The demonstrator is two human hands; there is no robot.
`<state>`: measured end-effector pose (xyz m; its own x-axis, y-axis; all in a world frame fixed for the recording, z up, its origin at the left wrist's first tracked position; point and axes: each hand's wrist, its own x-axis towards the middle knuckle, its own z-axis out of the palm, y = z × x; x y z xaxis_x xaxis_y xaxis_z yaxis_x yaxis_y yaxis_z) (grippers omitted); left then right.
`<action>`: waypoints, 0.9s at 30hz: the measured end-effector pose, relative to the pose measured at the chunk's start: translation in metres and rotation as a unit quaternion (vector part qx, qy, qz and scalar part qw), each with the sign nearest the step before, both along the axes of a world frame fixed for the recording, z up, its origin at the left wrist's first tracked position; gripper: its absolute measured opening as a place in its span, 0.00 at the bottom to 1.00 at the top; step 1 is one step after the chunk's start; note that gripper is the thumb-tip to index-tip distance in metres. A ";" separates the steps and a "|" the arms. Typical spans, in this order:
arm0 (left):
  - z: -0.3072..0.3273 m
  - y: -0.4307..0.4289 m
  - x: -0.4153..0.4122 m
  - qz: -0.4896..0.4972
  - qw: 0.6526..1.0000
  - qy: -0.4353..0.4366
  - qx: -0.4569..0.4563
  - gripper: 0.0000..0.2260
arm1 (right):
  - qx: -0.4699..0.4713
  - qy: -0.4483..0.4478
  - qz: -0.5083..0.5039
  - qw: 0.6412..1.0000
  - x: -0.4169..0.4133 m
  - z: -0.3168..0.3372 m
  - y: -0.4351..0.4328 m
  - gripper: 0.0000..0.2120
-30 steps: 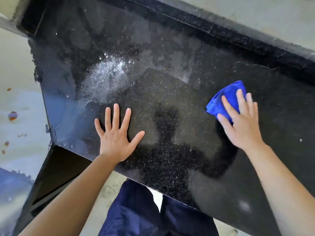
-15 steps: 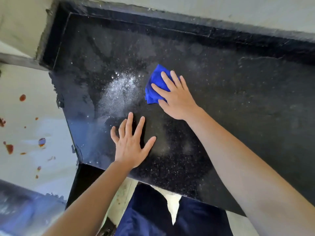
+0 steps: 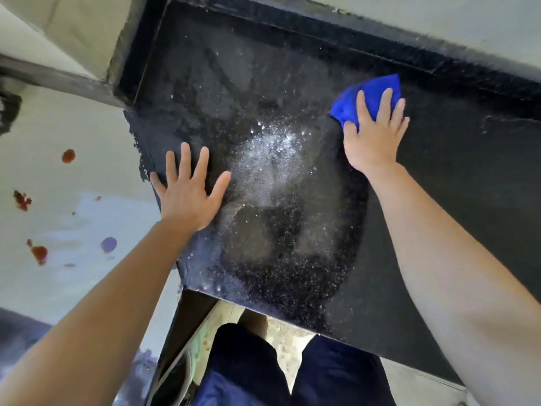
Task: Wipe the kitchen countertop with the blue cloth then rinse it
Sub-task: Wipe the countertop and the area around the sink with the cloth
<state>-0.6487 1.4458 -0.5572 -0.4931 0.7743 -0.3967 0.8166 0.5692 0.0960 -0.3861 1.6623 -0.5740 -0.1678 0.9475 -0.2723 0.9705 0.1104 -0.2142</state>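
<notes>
A black speckled stone countertop (image 3: 456, 183) fills the middle of the head view. Near its back edge lies the blue cloth (image 3: 367, 93), bunched up, with my right hand (image 3: 376, 134) pressed flat on top of it, fingers spread over the fabric. My left hand (image 3: 188, 189) rests palm down on the counter's left edge, fingers apart and holding nothing. Between the two hands a whitish wet, glittering patch (image 3: 272, 153) shines on the stone.
A raised black ledge (image 3: 322, 39) runs along the back against a pale wall. Left of the counter a light floor (image 3: 73, 183) carries red and purple spots. The front edge drops off above my dark blue trousers (image 3: 251, 373).
My right hand has swept the cloth from the counter's middle to the right, toward the back ledge. The left hand stays planted on the counter; the camera view has shifted.
</notes>
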 end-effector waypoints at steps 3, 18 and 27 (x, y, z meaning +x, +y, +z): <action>-0.001 -0.002 -0.001 0.004 1.000 -0.016 0.016 0.34 | 0.012 0.020 0.137 0.990 -0.045 -0.002 -0.042 0.29; -0.012 -0.004 -0.003 0.002 1.000 -0.004 0.026 0.28 | -0.038 -0.048 -0.103 0.993 0.037 0.014 0.051 0.32; -0.007 -0.003 -0.004 0.002 1.000 0.004 0.019 0.30 | -0.002 -0.013 0.188 0.982 -0.082 0.010 0.007 0.27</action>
<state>-0.6526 1.4433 -0.5645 -0.4993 0.7866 -0.3633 0.8154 0.5683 0.1099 -0.4678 1.6698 -0.5641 -0.4994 0.8185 -0.2841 0.8660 0.4619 -0.1917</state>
